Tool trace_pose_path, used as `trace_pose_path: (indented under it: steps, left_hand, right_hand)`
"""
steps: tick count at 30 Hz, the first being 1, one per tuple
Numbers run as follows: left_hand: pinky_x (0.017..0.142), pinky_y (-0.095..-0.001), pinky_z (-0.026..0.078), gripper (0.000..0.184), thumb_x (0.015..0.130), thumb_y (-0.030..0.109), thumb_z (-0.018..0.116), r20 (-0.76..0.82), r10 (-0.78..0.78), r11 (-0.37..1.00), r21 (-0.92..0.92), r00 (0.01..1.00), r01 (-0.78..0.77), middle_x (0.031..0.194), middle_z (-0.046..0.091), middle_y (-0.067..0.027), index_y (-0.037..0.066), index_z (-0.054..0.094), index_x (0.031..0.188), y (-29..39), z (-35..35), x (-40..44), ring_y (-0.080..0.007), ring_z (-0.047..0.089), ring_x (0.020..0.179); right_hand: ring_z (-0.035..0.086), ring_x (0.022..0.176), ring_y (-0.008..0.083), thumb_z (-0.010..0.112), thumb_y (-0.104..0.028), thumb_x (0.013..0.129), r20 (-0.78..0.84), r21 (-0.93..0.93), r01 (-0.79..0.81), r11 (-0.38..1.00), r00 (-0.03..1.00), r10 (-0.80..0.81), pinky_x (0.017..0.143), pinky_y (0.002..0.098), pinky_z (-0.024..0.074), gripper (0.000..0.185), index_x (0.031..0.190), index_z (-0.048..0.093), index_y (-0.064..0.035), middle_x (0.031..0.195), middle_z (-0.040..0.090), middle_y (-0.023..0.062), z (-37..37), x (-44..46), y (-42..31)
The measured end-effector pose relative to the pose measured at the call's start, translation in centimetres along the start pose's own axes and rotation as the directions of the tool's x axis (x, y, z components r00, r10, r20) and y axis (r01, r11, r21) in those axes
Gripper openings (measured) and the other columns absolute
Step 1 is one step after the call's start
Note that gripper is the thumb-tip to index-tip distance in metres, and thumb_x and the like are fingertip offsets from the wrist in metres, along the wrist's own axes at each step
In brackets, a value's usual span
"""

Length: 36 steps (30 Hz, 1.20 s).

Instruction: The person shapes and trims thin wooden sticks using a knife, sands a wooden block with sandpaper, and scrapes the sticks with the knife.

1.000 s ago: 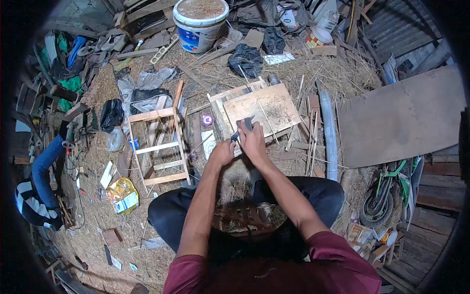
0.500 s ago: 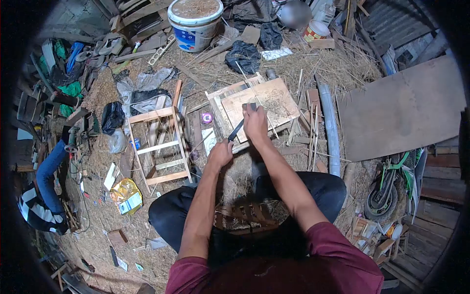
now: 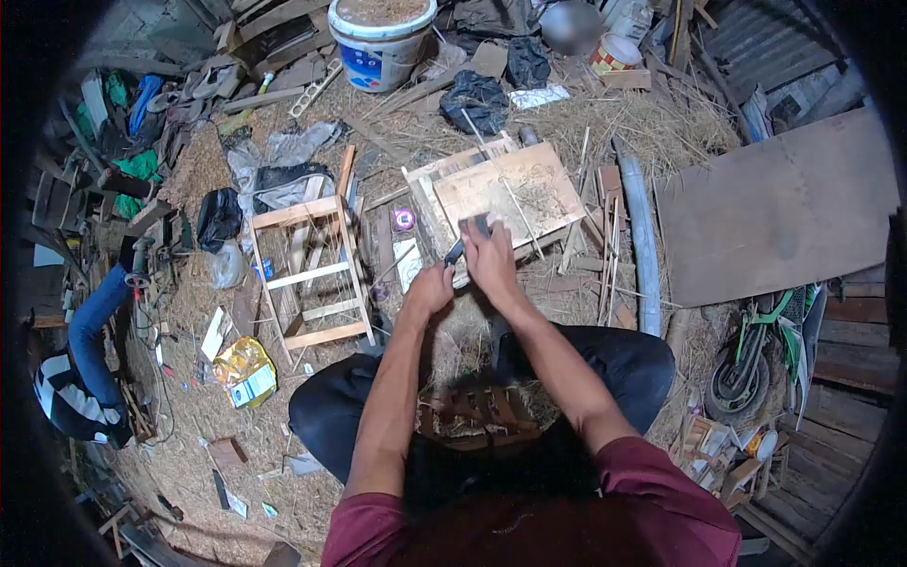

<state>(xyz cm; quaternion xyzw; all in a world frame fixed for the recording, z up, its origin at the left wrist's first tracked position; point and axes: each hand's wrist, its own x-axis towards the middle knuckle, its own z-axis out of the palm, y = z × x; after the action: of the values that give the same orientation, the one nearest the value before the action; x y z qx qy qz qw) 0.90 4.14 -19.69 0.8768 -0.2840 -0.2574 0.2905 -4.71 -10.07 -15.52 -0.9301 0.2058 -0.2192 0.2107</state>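
My left hand (image 3: 435, 286) is closed around the near end of a dark knife (image 3: 454, 252), its blade pointing up and to the right. My right hand (image 3: 491, 265) is closed at the blade's far end, fingers round a dark grey block-like piece (image 3: 480, 226). Whether that piece is separate from the knife I cannot tell. Both hands are over the near edge of a pale wooden board (image 3: 529, 180), which lies on a low slatted wooden stand (image 3: 422, 210). A long thin stick (image 3: 515, 200) lies slantwise across the board.
A small wooden frame (image 3: 314, 282) stands left of the board, near a purple tape measure (image 3: 404, 219). To the right lie a grey pole (image 3: 642, 246) and a large brown panel (image 3: 775, 213). A white bucket (image 3: 378, 47) stands beyond; straw and scraps litter the floor.
My right hand has drawn nearer to me and closer to my left hand, so less of the blade shows between them. The whole view has shifted slightly.
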Motion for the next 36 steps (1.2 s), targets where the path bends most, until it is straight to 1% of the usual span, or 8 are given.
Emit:
trace_pose_path:
  steps: [5,8,12,18,23,29,33,36]
  left_hand:
    - [0.08,-0.0544,0.048,0.035,0.096,0.028,0.047,0.014,-0.018,1.0,-0.017,1.0,0.018,0.086,0.063,-0.0327,-0.004,0.061,0.096,0.2,-0.2,-0.1,-0.0493,0.061,0.085]
    - [0.079,-0.0548,0.048,0.037,0.095,0.031,0.046,-0.001,0.015,0.999,-0.036,1.0,-0.015,0.085,0.062,-0.0331,-0.004,0.061,0.092,-0.8,0.5,0.7,-0.0497,0.06,0.084]
    - [0.079,-0.0542,0.048,0.038,0.095,0.031,0.046,0.003,0.005,1.0,-0.015,1.0,-0.005,0.087,0.063,-0.0316,-0.004,0.062,0.091,-0.8,0.2,0.8,-0.0485,0.061,0.085]
    - [0.081,-0.0534,0.047,0.036,0.094,0.029,0.049,0.048,0.061,0.997,-0.059,0.997,-0.058,0.091,0.063,-0.0306,-0.005,0.062,0.093,-1.6,0.4,1.3,-0.0479,0.06,0.09]
    - [0.085,-0.0521,0.048,0.033,0.093,0.026,0.049,0.053,-0.005,0.999,-0.037,0.999,0.007,0.092,0.064,-0.0312,-0.005,0.062,0.096,-0.2,-0.4,0.4,-0.0474,0.061,0.09]
    - [0.084,-0.0532,0.048,0.035,0.093,0.027,0.049,0.028,0.05,0.997,-0.056,0.998,-0.048,0.092,0.063,-0.0318,-0.004,0.063,0.095,-1.6,0.9,0.9,-0.0477,0.061,0.09]
    - [0.082,-0.0534,0.048,0.036,0.093,0.029,0.048,0.028,0.016,0.999,-0.04,0.999,-0.014,0.093,0.064,-0.0309,-0.004,0.063,0.096,-1.1,0.8,0.9,-0.0483,0.061,0.089]
    - [0.083,-0.0529,0.048,0.036,0.095,0.03,0.05,0.04,0.019,0.999,-0.035,0.999,-0.018,0.093,0.064,-0.0307,-0.004,0.063,0.098,-1.5,1.0,1.1,-0.0476,0.061,0.091]
  right_hand:
    - [0.052,0.087,0.0407,0.054,-0.013,0.089,0.033,-0.054,-0.014,0.998,0.999,0.016,0.076,0.0495,0.0418,0.029,0.114,0.063,-0.0021,0.094,0.059,0.0257,0.1,3.7,0.7]
    - [0.051,0.097,0.0413,0.057,-0.015,0.086,0.17,0.051,0.14,0.989,0.975,-0.146,0.079,0.0484,0.0423,0.035,0.119,0.062,-0.0019,0.11,0.055,0.0264,0.1,-1.7,-1.5]
    - [0.051,0.082,0.0406,0.059,-0.013,0.086,0.062,-0.01,0.103,0.995,0.993,-0.102,0.071,0.0487,0.0418,0.028,0.113,0.067,-0.0064,0.086,0.05,0.025,0.8,1.8,0.0]
    - [0.049,0.084,0.0387,0.062,-0.019,0.086,0.028,0.169,0.241,0.956,0.968,-0.249,0.072,0.0476,0.0411,0.025,0.106,0.069,-0.0059,0.086,0.05,0.023,1.0,-1.8,-1.4]
    - [0.05,0.087,0.0382,0.061,-0.014,0.083,0.047,-0.017,0.046,0.999,0.998,-0.045,0.074,0.0485,0.0413,0.021,0.103,0.068,-0.0108,0.089,0.051,0.0203,0.7,3.6,-0.6]
    - [0.05,0.086,0.0377,0.063,-0.012,0.08,0.116,0.068,0.211,0.975,0.969,-0.218,0.074,0.0452,0.0425,0.027,0.106,0.069,-0.0093,0.088,0.05,0.0197,1.0,-0.6,-0.2]
    - [0.051,0.085,0.0373,0.061,-0.013,0.082,0.053,-0.045,0.084,0.995,0.995,-0.081,0.073,0.0462,0.042,0.024,0.105,0.067,-0.0105,0.086,0.05,0.0198,0.3,3.2,-0.6]
    - [0.051,0.084,0.0374,0.061,-0.014,0.083,0.067,0.12,0.247,0.961,0.964,-0.256,0.073,0.0471,0.0419,0.024,0.105,0.068,-0.0114,0.086,0.051,0.02,0.7,-1.3,-1.1]
